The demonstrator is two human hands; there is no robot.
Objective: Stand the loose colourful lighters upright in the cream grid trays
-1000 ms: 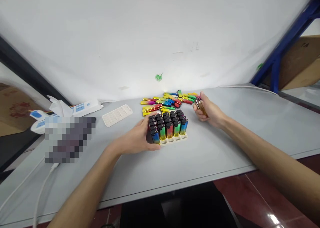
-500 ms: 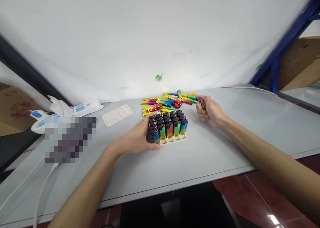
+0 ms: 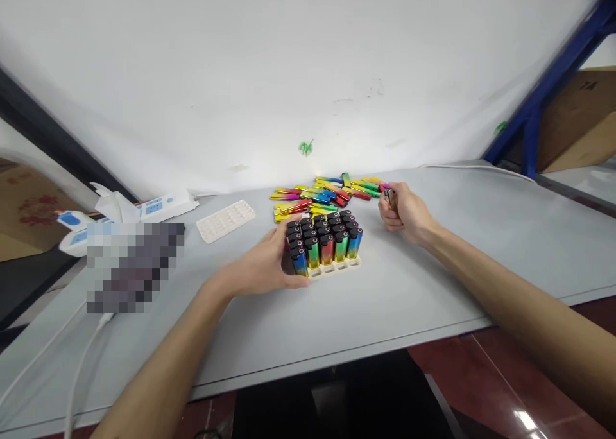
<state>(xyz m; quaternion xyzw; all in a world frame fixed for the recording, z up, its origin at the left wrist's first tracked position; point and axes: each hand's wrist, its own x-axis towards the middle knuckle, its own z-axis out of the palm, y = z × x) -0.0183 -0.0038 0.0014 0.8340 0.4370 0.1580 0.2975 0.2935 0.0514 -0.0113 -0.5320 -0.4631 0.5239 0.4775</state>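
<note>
My left hand [image 3: 262, 262] is spread wide around the left end of a white tray [image 3: 335, 271], holding it with the thumb along the near corner and the fingers reaching behind. Just right of that grip, the upright lighters [image 3: 327, 249] stand packed in rows in the tray, black tops upward. The row nearest me runs blue, green, red, green and blue, each body fading to yellow lower down, and bare cells show in front of it along the tray's near edge.

My right hand [image 3: 404, 214] is well apart from the left, beyond the tray's right end and raised a little toward the wall. Its grip is narrow, the fingers curled round a lighter [image 3: 389, 198] with a shiny metal part and a brownish body; most of it is hidden by my fingers, so I cannot tell its full colour.

Between my hands, and farther from me than the tray, the loose lighters [image 3: 312, 198] lie in a heap on the grey table [image 3: 385, 310], in red, blue, green, pink and yellow. The heap's right end comes close to my right fingertips. To the left of my left hand, and farther off, lies a second white tray [image 3: 226, 221] with its rows of cells showing. Beyond that, farther left, is a white power strip [image 3: 166, 206].
</note>
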